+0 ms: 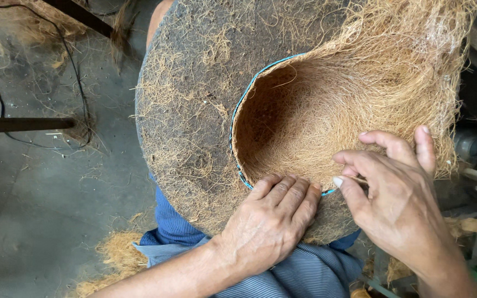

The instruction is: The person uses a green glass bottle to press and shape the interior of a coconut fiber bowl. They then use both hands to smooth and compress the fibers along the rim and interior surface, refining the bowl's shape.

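I see a coir fibre basket point(316, 110), bowl-shaped and golden brown, lying tipped on a large round dark board point(194, 99) that rests across the person's lap. A thin blue wire rim point(242, 102) runs round the basket's mouth, which faces the camera. My left hand point(271, 223) lies flat, fingers together and extended, pressing on the basket's near edge where the rim meets the board. My right hand point(398, 196) sits just right of it at the same edge, thumb and forefinger pinched on a thin pale sliver point(360, 179), whose kind I cannot tell. Loose fibre frays off the basket's far right side. Below the board shows blue striped cloth point(305, 273); left of it, grey floor point(40, 209) with a black cable point(75, 72).
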